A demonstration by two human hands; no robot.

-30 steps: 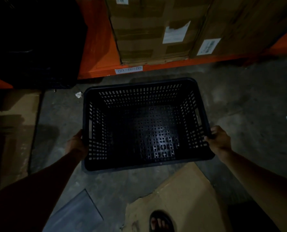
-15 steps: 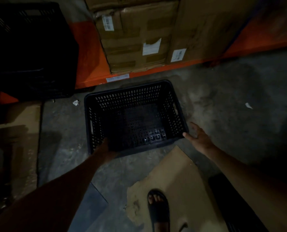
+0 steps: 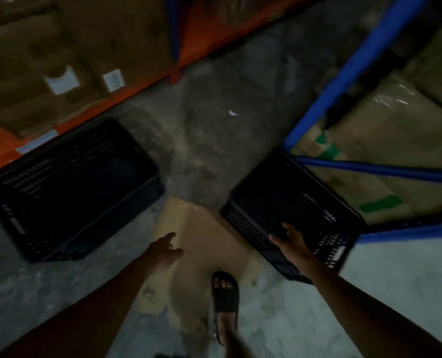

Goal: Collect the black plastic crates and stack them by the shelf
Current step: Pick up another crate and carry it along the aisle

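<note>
A black plastic crate (image 3: 67,192) stands on the floor at the left, beside the orange shelf (image 3: 201,32). A second black crate (image 3: 292,215) sits at the right, against the blue shelf frame (image 3: 349,73). My right hand (image 3: 290,241) reaches over this crate's near rim with fingers spread; whether it touches the rim is blurred. My left hand (image 3: 164,248) hovers open above the flat cardboard (image 3: 199,239), between the two crates and holding nothing.
Cardboard boxes (image 3: 67,52) fill the orange shelf at the back left. Wrapped boxes (image 3: 385,151) sit inside the blue frame at right. My sandalled foot (image 3: 225,295) stands on the cardboard's near edge. Bare concrete floor (image 3: 214,112) runs between the shelves.
Both hands have let go of the left crate, which stays on the floor. The view has swung right, bringing a second crate into sight, and my right hand now reaches over it.
</note>
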